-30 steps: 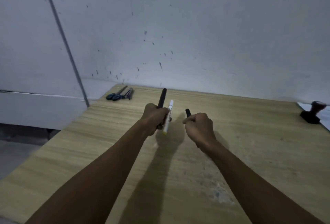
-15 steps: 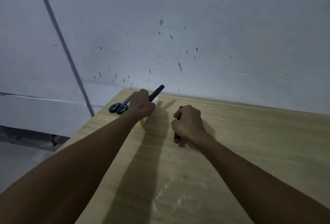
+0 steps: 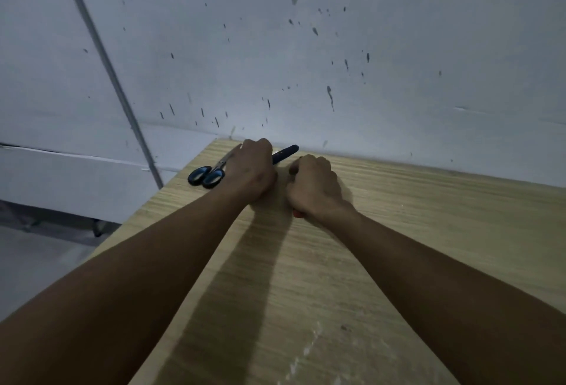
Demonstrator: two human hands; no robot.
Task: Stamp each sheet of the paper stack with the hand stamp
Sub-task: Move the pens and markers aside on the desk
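**deskguy:** Two hands up by the wall at the table's (image 3: 428, 246) 12 o'clock edge. Left hand (image 3: 251, 170) is curled round a dark marker (image 3: 285, 153), tip poking toward 2 o'clock. Scissors (image 3: 209, 173) lie just beside it at 9 o'clock.

**pj_44:** And the right hand (image 3: 315, 188)?

**deskguy:** Fist wrapped round a pen, only its red end (image 3: 297, 214) peeking out at 6 o'clock. Stamp and paper stack aren't in shot.
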